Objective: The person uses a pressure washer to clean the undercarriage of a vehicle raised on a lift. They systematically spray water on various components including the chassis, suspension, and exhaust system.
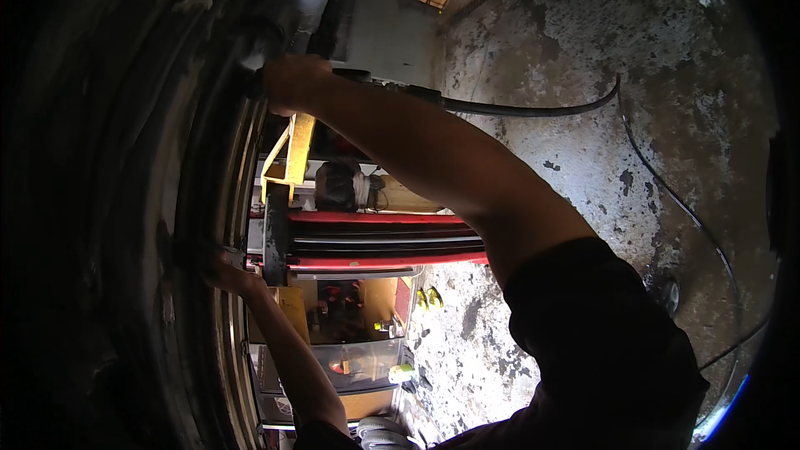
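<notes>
The tyre (125, 200) fills the left side, dark, with its metal rim (237, 175) curving along its inner edge. The right hand (287, 83) is closed round a tool (254, 58) pressed to the rim near the top; a black hose (533, 107) trails from it across the concrete floor (583, 50). The left hand (221, 271) grips the rim lower down, fingers curled over it. Behind the rim stand a red trolley (375, 242) and a yellow frame (292, 154)

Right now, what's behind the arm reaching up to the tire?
Behind the right arm runs a black hose over stained concrete floor; a red machine sits below. The hose's tool end is hidden by the right hand.
</notes>
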